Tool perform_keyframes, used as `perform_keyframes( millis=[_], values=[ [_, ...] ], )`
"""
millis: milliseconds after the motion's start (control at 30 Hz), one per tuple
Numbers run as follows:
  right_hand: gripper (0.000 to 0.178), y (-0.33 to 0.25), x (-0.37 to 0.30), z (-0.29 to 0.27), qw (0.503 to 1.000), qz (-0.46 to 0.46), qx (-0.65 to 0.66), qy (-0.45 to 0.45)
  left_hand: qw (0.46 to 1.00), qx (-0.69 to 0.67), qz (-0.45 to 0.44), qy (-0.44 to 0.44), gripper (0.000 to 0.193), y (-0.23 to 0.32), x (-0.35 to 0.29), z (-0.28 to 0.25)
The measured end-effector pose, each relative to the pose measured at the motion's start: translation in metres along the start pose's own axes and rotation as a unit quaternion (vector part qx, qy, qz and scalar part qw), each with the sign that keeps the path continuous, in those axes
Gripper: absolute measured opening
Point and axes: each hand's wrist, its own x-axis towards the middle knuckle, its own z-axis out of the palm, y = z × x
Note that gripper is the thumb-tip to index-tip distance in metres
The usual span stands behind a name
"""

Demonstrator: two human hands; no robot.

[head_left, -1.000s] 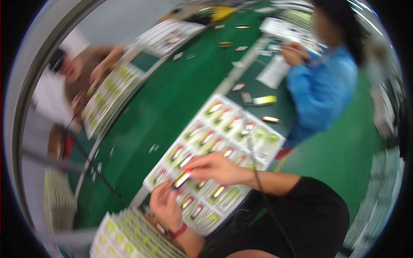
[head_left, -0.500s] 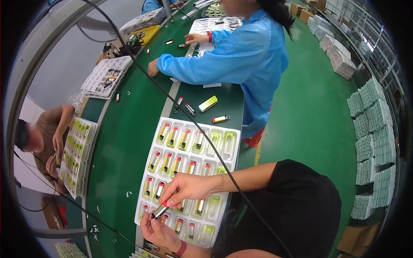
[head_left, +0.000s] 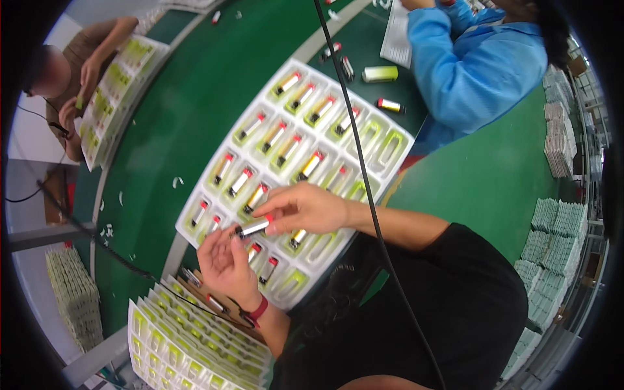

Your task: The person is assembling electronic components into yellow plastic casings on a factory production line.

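Note:
A small cylindrical battery cell, silver with a red end and a black end, is held over the near part of a white molded tray. My right hand pinches its red end between thumb and fingers. At the black end, the thumb and fingertips of my left hand close on the cell, with the palm turned up. Similar cells lie in most of the tray's pockets, inside yellow-green shells. Toward the tray's right side, some pockets show a yellow-green shell without a cell. My hands hide some near pockets.
Beyond the tray lie loose cells and a yellow-green piece. A co-worker's blue sleeve is at the far right; another person sits at left. Stacked trays stand near left. A black cable hangs across the view.
The view has turned, so the tray appears slanted and the near-left tray stack shows more. The cell stays between both hands, now lying more level than before.

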Motion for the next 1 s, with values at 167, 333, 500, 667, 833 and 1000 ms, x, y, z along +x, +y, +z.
perform_keyframes(
  millis=[167,333,500,667,833,1000],
  values=[
    [0.026,0.005,-0.025,-0.015,0.986,-0.129,-0.082,0.06,0.985,-0.11,-0.097,-0.085,0.03,0.005,0.022,0.018],
    [0.028,-0.034,-0.046,-0.034,0.976,-0.158,-0.117,0.09,0.95,0.202,-0.015,-0.236,0.019,-0.007,0.064,0.096],
    [0.036,-0.069,-0.04,-0.025,0.938,-0.311,-0.143,0.058,0.797,0.386,0.221,-0.409,0.027,-0.008,0.049,0.2],
    [0.032,-0.079,-0.053,-0.055,0.908,-0.285,-0.252,0.175,0.719,0.468,0.253,-0.448,0.018,-0.021,0.04,0.233],
    [0.023,-0.073,-0.056,-0.077,0.853,-0.245,-0.3,0.349,0.865,0.218,0.263,-0.368,0.015,-0.037,0.041,0.216],
    [0.02,-0.063,-0.043,-0.083,0.835,-0.232,-0.25,0.432,0.964,0.04,-0.06,-0.255,0.031,0.034,0.053,0.16]
  ],
)
